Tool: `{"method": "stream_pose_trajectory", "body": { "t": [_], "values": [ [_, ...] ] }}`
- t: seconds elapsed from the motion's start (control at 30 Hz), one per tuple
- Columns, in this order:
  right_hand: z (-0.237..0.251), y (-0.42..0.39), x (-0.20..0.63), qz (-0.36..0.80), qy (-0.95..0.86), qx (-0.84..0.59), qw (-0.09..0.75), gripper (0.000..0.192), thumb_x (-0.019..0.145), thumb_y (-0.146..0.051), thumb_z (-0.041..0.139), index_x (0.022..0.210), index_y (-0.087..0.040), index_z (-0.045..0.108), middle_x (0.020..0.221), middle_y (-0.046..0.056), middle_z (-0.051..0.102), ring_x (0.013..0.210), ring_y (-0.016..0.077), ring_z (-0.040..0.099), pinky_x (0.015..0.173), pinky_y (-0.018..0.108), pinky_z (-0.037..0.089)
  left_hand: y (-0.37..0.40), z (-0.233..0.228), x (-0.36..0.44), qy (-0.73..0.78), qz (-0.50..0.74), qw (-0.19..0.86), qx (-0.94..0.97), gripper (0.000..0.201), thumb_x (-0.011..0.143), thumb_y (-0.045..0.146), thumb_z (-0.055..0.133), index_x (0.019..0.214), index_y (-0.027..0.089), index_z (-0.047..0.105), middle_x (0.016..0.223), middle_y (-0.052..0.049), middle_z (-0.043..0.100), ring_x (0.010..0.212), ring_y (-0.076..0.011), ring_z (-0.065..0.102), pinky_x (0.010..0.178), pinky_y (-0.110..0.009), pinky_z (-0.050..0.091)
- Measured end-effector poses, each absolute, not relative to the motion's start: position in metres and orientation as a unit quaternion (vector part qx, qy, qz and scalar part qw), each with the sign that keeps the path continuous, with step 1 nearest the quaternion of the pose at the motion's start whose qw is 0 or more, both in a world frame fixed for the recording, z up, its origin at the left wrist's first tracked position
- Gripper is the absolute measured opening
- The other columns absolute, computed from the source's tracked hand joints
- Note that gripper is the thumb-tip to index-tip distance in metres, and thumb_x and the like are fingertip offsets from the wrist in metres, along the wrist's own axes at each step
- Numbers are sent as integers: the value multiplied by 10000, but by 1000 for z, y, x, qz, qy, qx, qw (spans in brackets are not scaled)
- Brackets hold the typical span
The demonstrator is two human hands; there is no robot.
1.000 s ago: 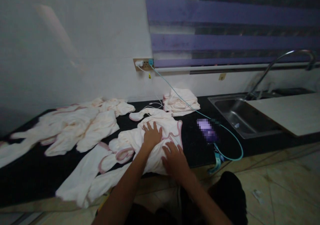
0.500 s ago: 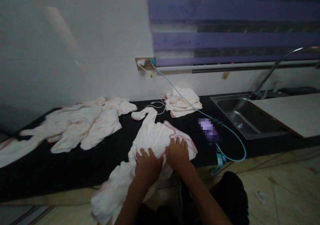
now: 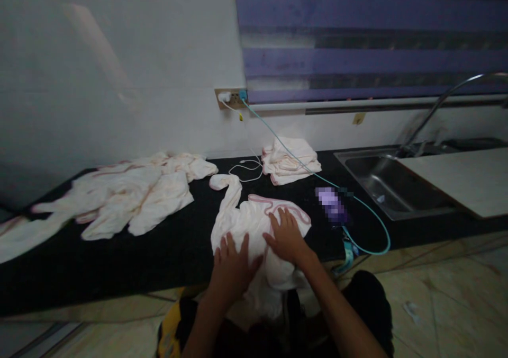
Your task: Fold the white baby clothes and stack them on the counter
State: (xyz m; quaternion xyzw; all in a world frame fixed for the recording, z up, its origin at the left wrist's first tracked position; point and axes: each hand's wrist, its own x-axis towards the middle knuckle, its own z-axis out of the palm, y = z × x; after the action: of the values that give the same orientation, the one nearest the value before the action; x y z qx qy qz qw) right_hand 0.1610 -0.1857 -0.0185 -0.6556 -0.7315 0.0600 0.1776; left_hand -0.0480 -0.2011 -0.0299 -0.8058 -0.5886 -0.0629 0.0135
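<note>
Flattening now: garment [image 3: 254, 225] is pulled back from the edge onto the bench [image 3: 166, 247] at frame centre, left hand [image 3: 232, 265] and right hand [image 3: 286, 236] pressing it, grip apart, palms down.

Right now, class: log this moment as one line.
left hand: flat on garment | right hand: flat on garment | garment: on counter, overhanging edge

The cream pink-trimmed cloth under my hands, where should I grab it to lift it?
Probably pinch the long narrow strip of the cream pink-trimmed cloth, coming from the left. It lies flat and free on the black counter, away from the bunched part under both hands.
</note>
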Motion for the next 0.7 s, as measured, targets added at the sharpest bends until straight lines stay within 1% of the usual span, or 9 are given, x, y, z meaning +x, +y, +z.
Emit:
{"method": "stream_pose_trajectory", "body": {
  "t": [0.07,0.13,0.27,0.37,0.47,0.5,0.57,0.63,0.7],
  "values": [
    [-18,-178,181,71,-755,-627,178,777,998,-554,552,1599,-88,390,1656,240,360,1575,390,242,1245,559,242,-185,-28,-52,-631,-54,59,-772,827,949,674,510,1575,134,478,1569,-341,424,1476,-523,391,1136,-653,384],
    [-16,-170,203,80,-767,-613,175,820,990,-587,556,1603,-75,369,1651,225,377,1573,375,250,1255,555,230,-164,-26,-67,-657,-52,91,-747,799,981,634,487,1598,128,435,1582,-344,400,1488,-511,379,1163,-620,366],
    [-11,-157,233,88,-793,-577,175,812,958,-576,625,1591,-120,397,1634,207,410,1549,309,314,1250,490,271,-121,-21,-106,-656,-50,103,-746,727,1008,592,466,1619,202,405,1642,-278,353,1523,-460,348,1196,-567,349],
    [-12,-153,237,87,-794,-572,184,828,940,-588,648,1571,-103,420,1619,222,420,1531,308,340,1240,471,299,-96,-21,-121,-629,-47,96,-770,674,1033,547,426,1622,220,401,1673,-241,316,1541,-420,334,1210,-533,346],
    [-15,-154,235,82,-786,-572,218,730,978,-554,597,1547,-122,446,1584,204,465,1507,306,374,1238,487,307,-83,-20,-124,-618,-55,84,-780,633,1049,508,391,1612,221,418,1682,-222,308,1553,-382,327,1225,-513,334],
    [-16,-155,234,79,-781,-571,239,673,997,-525,571,1534,-134,458,1561,196,488,1489,298,397,1231,487,321,-81,-18,-124,-619,-62,76,-779,623,1048,508,385,1603,228,432,1684,-209,313,1555,-373,324,1226,-528,331],
    [-17,-157,233,67,-761,-576,290,570,1024,-459,522,1500,-148,478,1521,189,512,1451,284,434,1205,484,361,-78,-9,-122,-639,-67,42,-765,599,1032,522,403,1550,238,500,1664,-184,366,1535,-387,351,1206,-621,329],
    [-16,-158,231,40,-728,-596,335,510,1030,-416,502,1456,-136,502,1479,200,515,1411,289,457,1179,485,389,-77,6,-116,-656,-85,15,-750,570,1006,516,434,1437,182,599,1584,-196,474,1483,-410,411,1182,-690,326],
    [-13,-160,229,4,-692,-629,353,466,1022,-397,509,1390,-114,544,1419,212,523,1353,306,480,1155,487,403,-77,21,-102,-634,-152,-1,-758,536,1000,472,424,1335,114,643,1487,-210,561,1436,-375,468,1213,-628,338]
  ]
}}
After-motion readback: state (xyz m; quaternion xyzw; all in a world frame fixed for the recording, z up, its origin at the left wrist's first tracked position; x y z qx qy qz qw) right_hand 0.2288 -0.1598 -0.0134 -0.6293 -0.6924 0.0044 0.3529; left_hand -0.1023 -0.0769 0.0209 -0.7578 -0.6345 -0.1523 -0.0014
